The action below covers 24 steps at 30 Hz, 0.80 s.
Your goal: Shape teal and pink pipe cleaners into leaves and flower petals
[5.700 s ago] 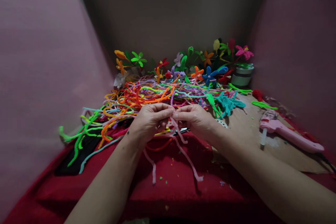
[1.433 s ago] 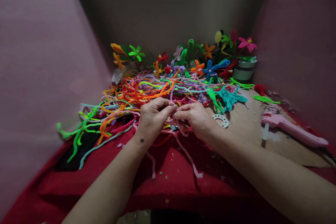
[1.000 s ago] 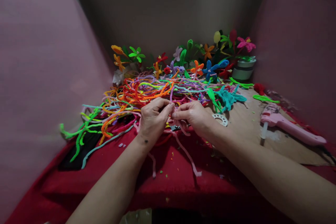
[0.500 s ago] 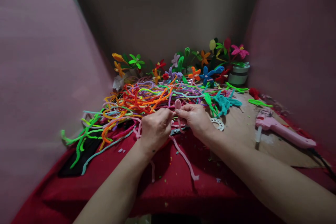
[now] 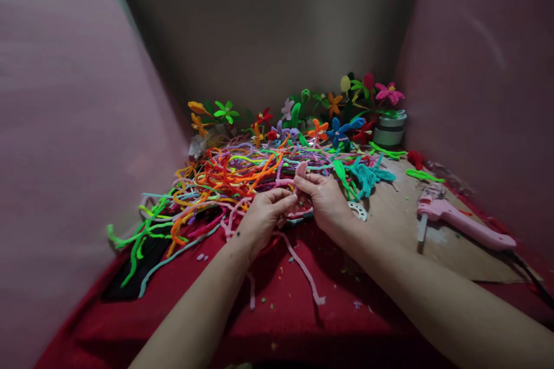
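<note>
My right hand (image 5: 322, 193) pinches a pink fuzzy stem (image 5: 302, 170), whose folded loop stands up above the fingertips. Close beside it, my left hand (image 5: 270, 210) has its thumb and forefinger pressed together; whatever is between them is too small to make out. Both hands are over the front edge of a heap of coloured fuzzy stems (image 5: 242, 170). A loose pink stem (image 5: 303, 265) trails over the red cloth (image 5: 173, 311) below the hands.
A pink glue gun (image 5: 467, 222) lies on cardboard (image 5: 389, 242) at the right, near a white ring (image 5: 358, 211). Fuzzy flowers (image 5: 340, 131) and a pale pot (image 5: 389, 128) stand behind the heap. Something flat and black (image 5: 125, 277) lies left.
My left hand has turned and opened from a tight fist into a fingertip pinch, slightly lower. My right hand still holds the pink loop. The whole view has shifted a little.
</note>
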Each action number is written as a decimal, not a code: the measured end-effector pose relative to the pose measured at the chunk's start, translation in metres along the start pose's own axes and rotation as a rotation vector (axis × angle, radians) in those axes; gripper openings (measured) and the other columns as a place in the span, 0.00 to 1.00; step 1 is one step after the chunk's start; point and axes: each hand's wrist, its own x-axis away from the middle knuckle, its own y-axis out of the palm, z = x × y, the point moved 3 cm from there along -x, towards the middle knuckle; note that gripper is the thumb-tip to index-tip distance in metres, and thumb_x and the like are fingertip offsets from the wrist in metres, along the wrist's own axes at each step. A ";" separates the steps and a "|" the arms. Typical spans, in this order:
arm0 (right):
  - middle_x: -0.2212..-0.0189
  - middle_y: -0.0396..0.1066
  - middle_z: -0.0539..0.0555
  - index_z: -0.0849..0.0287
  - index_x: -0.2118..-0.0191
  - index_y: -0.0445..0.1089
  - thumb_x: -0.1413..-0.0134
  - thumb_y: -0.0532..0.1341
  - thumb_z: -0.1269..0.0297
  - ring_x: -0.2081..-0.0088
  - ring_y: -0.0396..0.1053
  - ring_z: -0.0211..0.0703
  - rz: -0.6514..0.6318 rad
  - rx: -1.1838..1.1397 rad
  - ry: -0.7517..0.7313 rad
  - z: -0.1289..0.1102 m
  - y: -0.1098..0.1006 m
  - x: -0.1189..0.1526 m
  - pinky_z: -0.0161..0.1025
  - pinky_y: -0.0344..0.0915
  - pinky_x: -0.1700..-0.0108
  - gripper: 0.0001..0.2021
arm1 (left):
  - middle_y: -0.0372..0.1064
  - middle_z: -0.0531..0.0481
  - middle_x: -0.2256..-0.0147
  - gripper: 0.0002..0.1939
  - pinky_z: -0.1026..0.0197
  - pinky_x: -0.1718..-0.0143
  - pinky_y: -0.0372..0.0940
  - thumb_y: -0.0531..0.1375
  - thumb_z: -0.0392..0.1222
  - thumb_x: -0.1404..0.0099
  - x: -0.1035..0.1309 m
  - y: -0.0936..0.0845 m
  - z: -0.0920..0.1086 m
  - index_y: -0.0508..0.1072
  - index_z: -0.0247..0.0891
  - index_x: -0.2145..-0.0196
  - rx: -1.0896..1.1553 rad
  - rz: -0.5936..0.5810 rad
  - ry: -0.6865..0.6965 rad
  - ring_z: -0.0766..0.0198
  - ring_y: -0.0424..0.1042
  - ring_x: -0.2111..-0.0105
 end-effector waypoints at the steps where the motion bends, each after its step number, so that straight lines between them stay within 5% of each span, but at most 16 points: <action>1: 0.87 0.57 0.44 0.62 0.80 0.64 0.63 0.65 0.62 0.84 0.50 0.28 -0.002 0.009 0.001 0.000 0.000 0.000 0.31 0.47 0.81 0.11 | 0.60 0.57 0.82 0.12 0.71 0.86 0.43 0.63 0.44 0.48 0.000 0.002 -0.002 0.67 0.33 0.75 -0.001 -0.025 -0.019 0.78 0.51 0.86; 5: 0.87 0.57 0.44 0.62 0.82 0.63 0.63 0.65 0.62 0.83 0.50 0.29 0.044 0.080 -0.048 0.001 -0.004 -0.001 0.32 0.47 0.80 0.12 | 0.55 0.60 0.87 0.12 0.69 0.87 0.38 0.62 0.46 0.48 0.000 0.006 -0.003 0.64 0.36 0.76 -0.073 -0.035 -0.110 0.77 0.45 0.89; 11: 0.88 0.53 0.42 0.61 0.83 0.62 0.63 0.65 0.60 0.84 0.47 0.29 0.088 0.166 -0.083 0.006 -0.010 -0.005 0.32 0.44 0.81 0.13 | 0.48 0.61 0.88 0.16 0.69 0.85 0.39 0.61 0.44 0.49 0.000 0.016 0.000 0.58 0.36 0.83 -0.246 0.019 -0.038 0.77 0.44 0.87; 18: 0.87 0.58 0.44 0.62 0.81 0.63 0.61 0.65 0.58 0.84 0.51 0.29 0.030 0.176 -0.003 0.012 -0.010 -0.004 0.32 0.46 0.81 0.14 | 0.57 0.58 0.88 0.15 0.68 0.87 0.42 0.57 0.49 0.45 0.000 0.007 -0.004 0.62 0.36 0.80 -0.344 -0.113 -0.147 0.75 0.49 0.89; 24: 0.86 0.63 0.47 0.64 0.79 0.68 0.60 0.65 0.59 0.84 0.54 0.29 -0.080 0.263 0.060 0.014 -0.008 -0.002 0.32 0.47 0.81 0.12 | 0.62 0.58 0.81 0.12 0.70 0.84 0.49 0.62 0.46 0.49 -0.004 -0.017 0.015 0.67 0.34 0.72 -0.262 0.122 0.048 0.75 0.56 0.84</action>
